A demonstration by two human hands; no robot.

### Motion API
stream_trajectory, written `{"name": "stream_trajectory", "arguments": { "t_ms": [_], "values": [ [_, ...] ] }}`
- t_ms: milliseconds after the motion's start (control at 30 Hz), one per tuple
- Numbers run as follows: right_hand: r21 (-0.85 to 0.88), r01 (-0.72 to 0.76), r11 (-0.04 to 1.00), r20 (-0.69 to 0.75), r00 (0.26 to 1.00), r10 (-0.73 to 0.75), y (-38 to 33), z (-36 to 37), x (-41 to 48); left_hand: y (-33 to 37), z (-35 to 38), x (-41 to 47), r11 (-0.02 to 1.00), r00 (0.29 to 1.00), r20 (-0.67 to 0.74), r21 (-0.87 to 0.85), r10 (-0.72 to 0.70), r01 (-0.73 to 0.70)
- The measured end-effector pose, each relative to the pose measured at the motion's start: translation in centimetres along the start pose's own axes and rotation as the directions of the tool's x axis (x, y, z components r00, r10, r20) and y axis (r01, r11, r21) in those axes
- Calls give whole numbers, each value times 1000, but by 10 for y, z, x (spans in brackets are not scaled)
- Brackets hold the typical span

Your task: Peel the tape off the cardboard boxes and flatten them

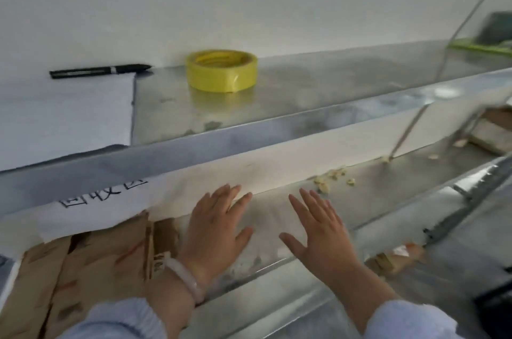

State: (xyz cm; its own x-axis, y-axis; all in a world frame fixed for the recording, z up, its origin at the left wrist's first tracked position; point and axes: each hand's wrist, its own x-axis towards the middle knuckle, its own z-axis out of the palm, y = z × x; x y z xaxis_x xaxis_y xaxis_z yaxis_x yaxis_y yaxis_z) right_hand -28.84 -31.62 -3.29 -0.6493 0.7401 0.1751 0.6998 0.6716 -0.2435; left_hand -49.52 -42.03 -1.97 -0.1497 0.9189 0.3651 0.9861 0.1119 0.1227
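Left hand (pixel 214 230) and right hand (pixel 321 230) are spread flat, holding nothing. Flattened cardboard (pixel 105 255) sits just left of them, guessing that's the done pile.

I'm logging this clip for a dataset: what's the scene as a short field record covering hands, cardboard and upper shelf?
left hand: open, fingers spread, above the lower metal shelf
right hand: open, fingers spread, holding nothing
boxes: flattened brown cardboard sheets, left of the left hand
upper shelf: yellow tape roll, black marker pen, white paper sheet
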Motion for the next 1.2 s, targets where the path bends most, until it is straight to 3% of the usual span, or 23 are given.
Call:
{"name": "stream_trajectory", "arguments": {
  "t_ms": [200, 567, 767, 1200],
  "values": [
    [-28, -174, 984, -84, 982, 171, 144, -65, -50, 149, 32, 83, 988, 990, -31, -59, 141, -143],
    [-48, -508, 860, -245, 841, 483, 349, -161, -137, 394, 96, 200, 910, 936, -118, -221, 332, -351],
    [30, -628, 778, -255, 748, 613, 427, -174, -145, 470, 135, 266, 859, 896, -109, -255, 430, -443],
    [60, -692, 719, -195, 699, 688, 621, -187, -13, 562, 260, 459, 822, 881, -10, -355, 472, -445]
  ]
}}
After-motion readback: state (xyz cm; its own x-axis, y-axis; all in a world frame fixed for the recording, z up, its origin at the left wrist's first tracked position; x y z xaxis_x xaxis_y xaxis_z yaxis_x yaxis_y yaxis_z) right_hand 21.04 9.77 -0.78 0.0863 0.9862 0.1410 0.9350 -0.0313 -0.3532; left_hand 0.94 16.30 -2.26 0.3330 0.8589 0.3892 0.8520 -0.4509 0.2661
